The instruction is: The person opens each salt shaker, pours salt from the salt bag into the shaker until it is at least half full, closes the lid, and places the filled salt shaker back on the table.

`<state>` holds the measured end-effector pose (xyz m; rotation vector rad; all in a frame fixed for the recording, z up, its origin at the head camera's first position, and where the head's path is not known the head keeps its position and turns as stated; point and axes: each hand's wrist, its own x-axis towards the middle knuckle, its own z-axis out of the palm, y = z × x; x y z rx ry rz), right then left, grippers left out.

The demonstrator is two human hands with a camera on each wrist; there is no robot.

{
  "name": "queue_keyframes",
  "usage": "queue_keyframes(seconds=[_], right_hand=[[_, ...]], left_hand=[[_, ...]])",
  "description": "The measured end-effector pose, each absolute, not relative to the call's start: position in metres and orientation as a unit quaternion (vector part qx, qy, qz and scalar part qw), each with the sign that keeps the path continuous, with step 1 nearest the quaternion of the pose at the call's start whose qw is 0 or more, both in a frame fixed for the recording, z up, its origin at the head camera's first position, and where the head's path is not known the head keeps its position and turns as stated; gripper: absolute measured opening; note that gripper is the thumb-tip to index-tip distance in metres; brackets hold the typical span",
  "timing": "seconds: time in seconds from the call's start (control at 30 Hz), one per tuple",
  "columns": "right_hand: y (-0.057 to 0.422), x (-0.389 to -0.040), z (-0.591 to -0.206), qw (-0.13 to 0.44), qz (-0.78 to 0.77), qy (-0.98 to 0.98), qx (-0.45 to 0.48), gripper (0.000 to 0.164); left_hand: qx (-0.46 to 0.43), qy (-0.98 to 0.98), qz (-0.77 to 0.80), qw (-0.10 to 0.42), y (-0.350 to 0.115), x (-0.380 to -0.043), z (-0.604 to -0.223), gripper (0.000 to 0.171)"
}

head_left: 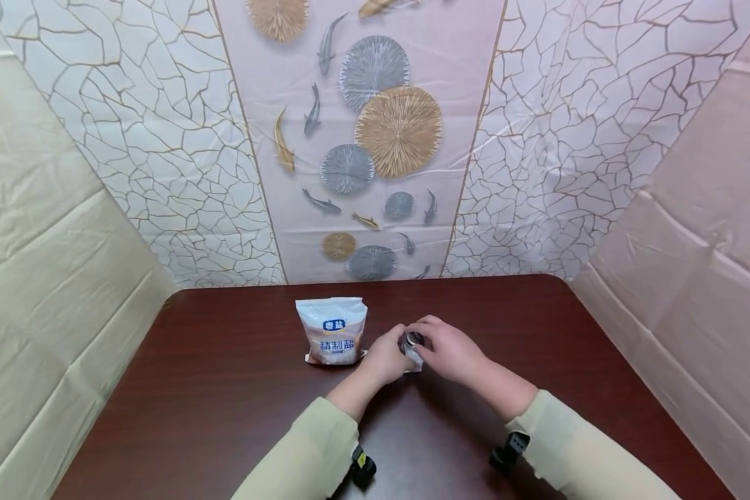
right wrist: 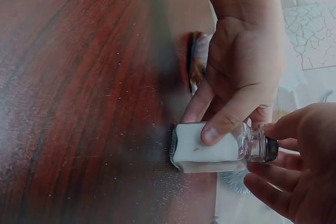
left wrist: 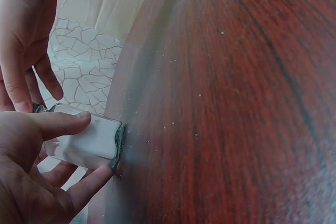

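Observation:
A small clear glass bottle (right wrist: 207,145) holds white grains, and a black cap (right wrist: 271,149) sits at its mouth. It stands upright on the table. My left hand (head_left: 384,355) grips the bottle's body, its thumb (left wrist: 73,123) lying along the glass. From the other side my right hand (head_left: 453,351) pinches the cap and neck between thumb and fingers. Both hands hide most of the bottle in the head view. Just left of my left hand stands a printed bag of salt (head_left: 332,333), upright.
The dark red wooden table (head_left: 225,417) has white grains scattered around the bottle's base. A patterned cloth backdrop (head_left: 375,208) rises at its far edge, with plain beige cloth (head_left: 44,292) on both sides.

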<state>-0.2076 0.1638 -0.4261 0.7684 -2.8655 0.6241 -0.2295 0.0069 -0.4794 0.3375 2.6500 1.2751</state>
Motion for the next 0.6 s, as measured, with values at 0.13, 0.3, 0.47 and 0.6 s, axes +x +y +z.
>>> queue_keyframes(seconds=[0.13,0.3,0.47,0.6], right_hand=[[0.1626,-0.2081,-0.4238,0.056,0.186,-0.947,0.255,0.028],[0.1614,-0.2091,-0.4242,0.055,0.173,-0.950,0.254,0.028],[0.1605,-0.2096,-0.4257,0.062,0.172,-0.953,0.240,0.026],[0.1594,-0.2113,-0.4269,0.073,0.173,-0.955,0.232,0.027]], left_hand=[[0.116,0.894,0.425,0.086,0.0073,-0.2311,-0.4796,0.051],[0.118,0.895,0.421,0.084,0.0077,-0.2305,-0.4789,0.044],[0.121,0.895,0.422,0.084,0.0081,-0.2307,-0.4792,0.041],[0.121,0.895,0.421,0.084,0.0079,-0.2311,-0.4797,0.040]])
